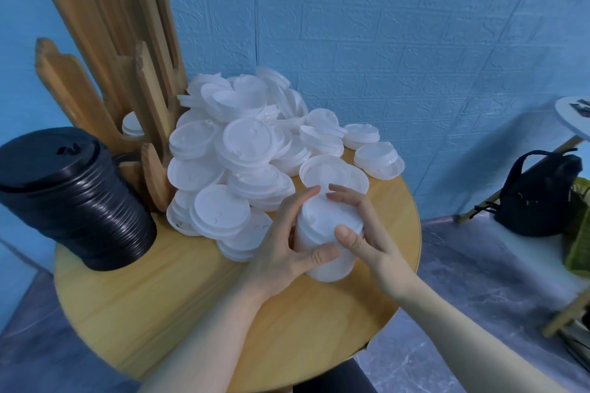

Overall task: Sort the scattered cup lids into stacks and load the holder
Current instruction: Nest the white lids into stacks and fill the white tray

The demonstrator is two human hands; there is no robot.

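Both forearms reach in from the bottom edge toward a short stack of white lids (pixel 325 242) near the front right of the round wooden surface (pixel 178 306). Left hand (pixel 287 242) curls round the stack's left side, thumb across the front wall, fingertips over the far rim. Right hand (pixel 360 233) curls round the right side, thumb pressed on the top lid's edge, fingers over the back. So both hands grip the same stack.

These lids look thin, light and springy; they probably flex if squeezed and slide apart if the stack tips. Holding the nested walls from two opposite sides, as here, seems the safest grasp, with one thumb on top to keep the pile aligned.

Behind the hands, a loose heap of white lids (pixel 242 150) covers the middle and back of the surface, many tilted or overlapping. A tall stack of black lids (pixel 76 198) leans at the left edge. Just behind it stands the wooden holder (pixel 105 51), with one white lid (pixel 131 128) visible low inside.

Beyond lie a blue brick-patterned wall (pixel 415 25), grey floor and, right, a dark backpack (pixel 539 191).
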